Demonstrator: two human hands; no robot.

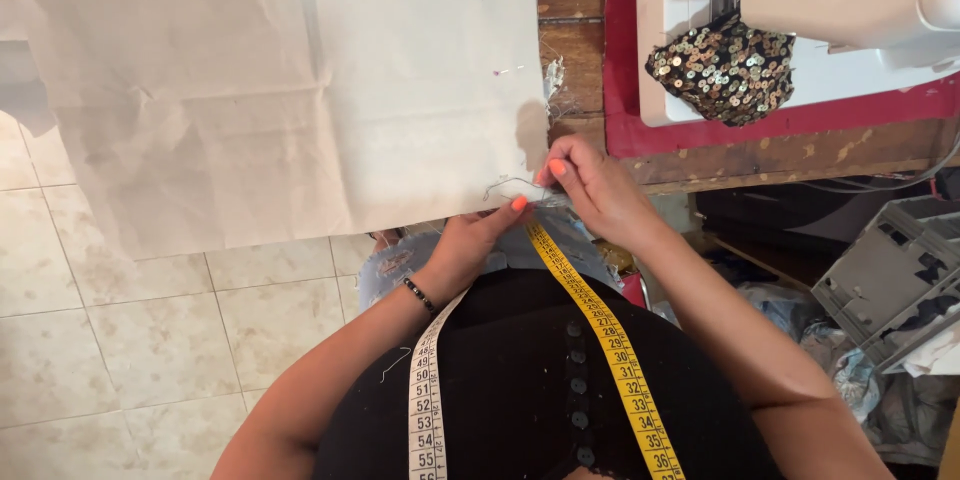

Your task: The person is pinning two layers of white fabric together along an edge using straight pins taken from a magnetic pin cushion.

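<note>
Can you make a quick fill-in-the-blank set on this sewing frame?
1. Both hands, left hand and right hand, pinch the edge of the ____ fabric.
2. The tape measure around the person's neck is white and ____.
3. The sequined cloth lies on the sewing ____.
4. The left wrist wears a dark ____.

Missing words: white; yellow; machine; bracelet
</note>
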